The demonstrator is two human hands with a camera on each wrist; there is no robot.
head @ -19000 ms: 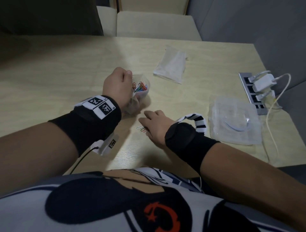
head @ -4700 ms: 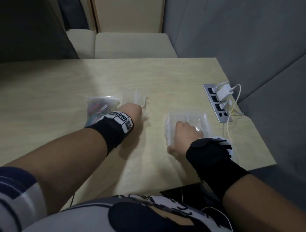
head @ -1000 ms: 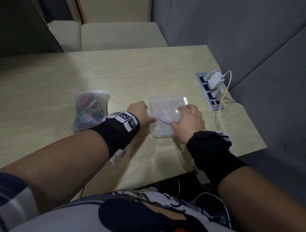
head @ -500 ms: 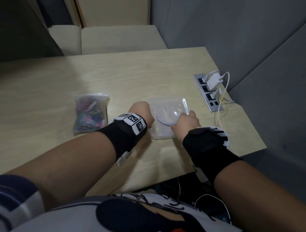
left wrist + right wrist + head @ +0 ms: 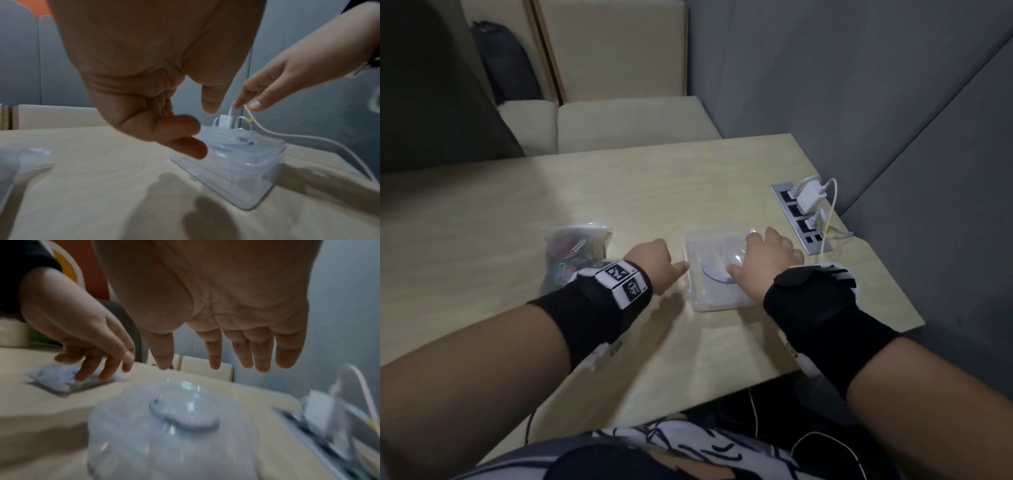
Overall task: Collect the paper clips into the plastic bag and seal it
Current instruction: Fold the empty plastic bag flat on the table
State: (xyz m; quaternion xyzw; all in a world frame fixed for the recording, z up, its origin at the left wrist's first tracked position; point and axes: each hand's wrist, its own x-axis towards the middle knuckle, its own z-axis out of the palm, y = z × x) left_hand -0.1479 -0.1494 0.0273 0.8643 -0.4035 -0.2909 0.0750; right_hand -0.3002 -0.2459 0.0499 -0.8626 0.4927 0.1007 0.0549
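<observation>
The clear plastic bag [image 5: 577, 251] full of coloured paper clips lies flat on the table, left of my left wrist; the right wrist view shows the bag [image 5: 53, 378] too. My left hand [image 5: 669, 265] hangs just left of a clear plastic box [image 5: 705, 291], fingers loosely curled, holding nothing. In the left wrist view my left hand [image 5: 202, 128] floats above the table beside the box [image 5: 236, 159]. My right hand [image 5: 756, 257] hovers over the box lid. The right wrist view shows my right hand [image 5: 213, 363] with straight fingers, apart from the lid [image 5: 180, 417].
A power strip [image 5: 803, 222] with white chargers and a cable [image 5: 830, 205] is set into the table at the right, near the grey wall. The table's right edge [image 5: 893, 274] is close to the box. Cushioned seats stand behind the table.
Both hands have come off the clear box: the right hand has let go of the lid and lifted with fingers straightened, the left has drawn back a little to the left. The bag has not moved.
</observation>
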